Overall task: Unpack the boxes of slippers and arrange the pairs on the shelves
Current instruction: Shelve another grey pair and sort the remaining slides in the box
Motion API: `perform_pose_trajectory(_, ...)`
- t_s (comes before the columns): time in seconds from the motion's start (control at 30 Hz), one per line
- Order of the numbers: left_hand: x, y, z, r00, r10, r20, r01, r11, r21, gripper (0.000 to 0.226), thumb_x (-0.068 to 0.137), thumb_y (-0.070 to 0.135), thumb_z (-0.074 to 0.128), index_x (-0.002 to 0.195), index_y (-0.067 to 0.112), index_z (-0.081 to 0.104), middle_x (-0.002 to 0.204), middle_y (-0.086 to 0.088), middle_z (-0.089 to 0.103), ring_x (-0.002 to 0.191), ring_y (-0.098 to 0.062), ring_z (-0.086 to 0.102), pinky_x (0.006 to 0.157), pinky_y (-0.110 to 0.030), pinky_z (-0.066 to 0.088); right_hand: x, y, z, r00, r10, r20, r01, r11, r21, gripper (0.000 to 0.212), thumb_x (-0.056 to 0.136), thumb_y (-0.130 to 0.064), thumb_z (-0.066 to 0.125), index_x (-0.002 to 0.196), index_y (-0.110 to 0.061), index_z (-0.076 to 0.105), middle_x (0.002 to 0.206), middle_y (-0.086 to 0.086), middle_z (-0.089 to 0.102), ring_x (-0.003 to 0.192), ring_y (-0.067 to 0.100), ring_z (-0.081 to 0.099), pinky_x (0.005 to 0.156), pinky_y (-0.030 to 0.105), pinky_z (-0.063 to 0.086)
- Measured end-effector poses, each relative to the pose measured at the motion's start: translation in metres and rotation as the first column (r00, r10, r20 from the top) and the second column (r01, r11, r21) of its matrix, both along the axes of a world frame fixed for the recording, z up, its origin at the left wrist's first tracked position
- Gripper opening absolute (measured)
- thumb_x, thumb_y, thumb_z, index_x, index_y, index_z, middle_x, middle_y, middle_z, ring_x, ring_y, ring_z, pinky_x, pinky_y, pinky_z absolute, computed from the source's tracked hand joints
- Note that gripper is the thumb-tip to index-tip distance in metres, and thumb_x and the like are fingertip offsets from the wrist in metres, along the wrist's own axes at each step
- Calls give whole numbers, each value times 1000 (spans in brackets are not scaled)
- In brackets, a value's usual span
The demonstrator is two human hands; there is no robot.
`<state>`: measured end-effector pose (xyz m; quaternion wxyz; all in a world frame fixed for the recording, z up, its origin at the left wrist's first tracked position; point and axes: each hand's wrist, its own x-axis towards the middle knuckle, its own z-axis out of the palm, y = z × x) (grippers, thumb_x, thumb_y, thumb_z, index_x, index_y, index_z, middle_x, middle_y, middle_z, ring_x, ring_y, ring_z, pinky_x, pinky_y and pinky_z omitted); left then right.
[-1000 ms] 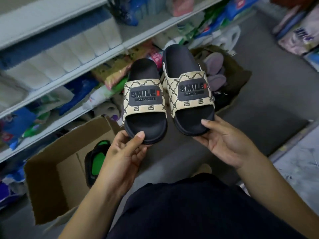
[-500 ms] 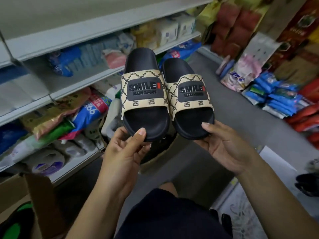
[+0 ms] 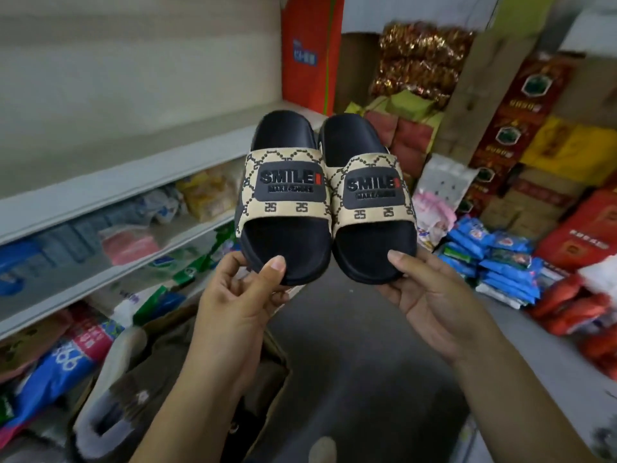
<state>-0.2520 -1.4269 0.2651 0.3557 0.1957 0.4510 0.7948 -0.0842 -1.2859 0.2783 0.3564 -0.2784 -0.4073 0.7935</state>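
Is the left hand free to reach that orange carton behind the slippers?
Probably not yet: the left hand pinches the left slipper, so it must set that down first. The orange carton itself stands unobstructed.

My left grip (image 3: 235, 305) holds one black-soled strapped slide (image 3: 283, 198) by its toe, and my right grip (image 3: 434, 302) holds its twin (image 3: 370, 208), touching it on the right. White metal shelves (image 3: 133, 185) run along the left, stacked blue plastic packets (image 3: 497, 262) lie at the right, and a brown cardboard box (image 3: 275, 362) sits below the left grip.

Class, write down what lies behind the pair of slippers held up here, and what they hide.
Behind the slippers runs a grey shelf, with red and green packets stacked to the right. The shelf's far end is hidden.
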Motion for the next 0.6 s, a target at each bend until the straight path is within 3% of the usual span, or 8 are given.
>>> perform_pose_trajectory(0.1,0,66,21,996,28,-86,-28,1000,-7,36,84,21,80,113,9,61,91,-10,68,71,-16,57,65,-26,50,-3,68,19,1000,13,-12,-13,998,67,49,86,-8,57,135,-6,57,125,13,69,113,26,68,84,34,61)
perform_pose_trajectory(0.2,12,126,32,989,65,-133,-65,998,9,36,84,25,73,115,10,63,90,-9,67,69,-15,54,64,-27,48,0,127,30,1000,-17,-10,19,989,145,50,85,-10,59,135,-7,57,127,13,69,119,30,65,96,44,55)
perform_pose_trajectory(0.4,17,226,54,974,155,-166,-157,988,5,29,82,30,77,105,16,67,82,-11,66,72,-18,59,67,-27,51,-5,241,47,997,56,-61,-45,984,172,43,89,-5,57,132,-6,58,124,12,70,116,28,67,89,39,59)
perform_pose_trajectory(0.6,16,313,82,896,377,-235,-364,926,99,36,77,37,82,102,15,68,73,-7,66,69,-16,62,62,-24,52,-23,350,66,971,230,-63,-218,963,161,41,84,-8,60,126,-8,63,119,12,73,112,27,69,92,40,57)
